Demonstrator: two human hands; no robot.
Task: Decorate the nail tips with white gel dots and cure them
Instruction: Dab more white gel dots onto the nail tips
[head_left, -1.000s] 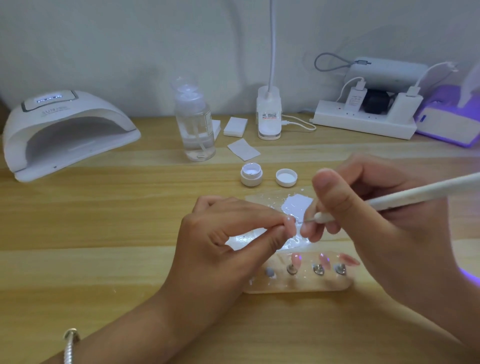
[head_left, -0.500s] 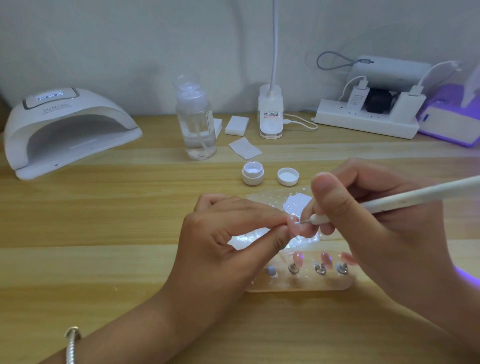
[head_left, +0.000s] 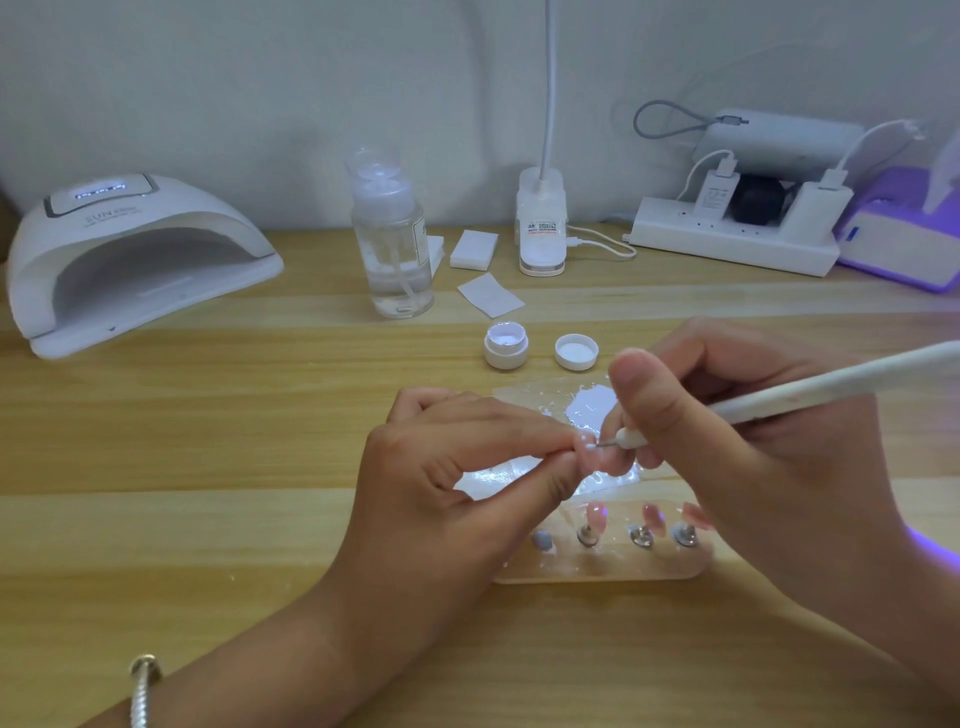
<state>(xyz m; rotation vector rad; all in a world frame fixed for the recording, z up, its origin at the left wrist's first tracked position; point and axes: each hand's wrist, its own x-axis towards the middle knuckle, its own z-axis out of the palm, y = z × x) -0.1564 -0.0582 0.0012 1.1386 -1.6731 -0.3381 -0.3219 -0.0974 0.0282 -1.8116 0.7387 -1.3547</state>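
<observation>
Near the tabletop's far left edge stands a white arched curing lamp (head_left: 130, 260) with its opening toward the person. "SUN" is written on its top, and the lit display is unreadable. Right of it, toward the far edge, a clear plastic pump bottle (head_left: 392, 249) is partly filled with clear liquid. Its label is turned away.

At mid-table a small white round gel pot (head_left: 505, 347) stands open with white gel inside. Its white screw lid (head_left: 576, 352) lies upturned just beside it on the right.

The left hand (head_left: 457, 483) pinches a pale pink nail tip (head_left: 587, 454) between thumb and forefinger, above a clear palette sheet (head_left: 524, 392) smeared with white gel. The right hand (head_left: 753, 457) grips a white dotting pen (head_left: 810, 389). The pen's long axis slopes from upper right down to the left, and its metal point meets the nail tip, where a white dot shows.

Toward the near edge, a clear acrylic holder (head_left: 597, 570) carries three pink nail tips on metal studs (head_left: 595, 515).
</observation>
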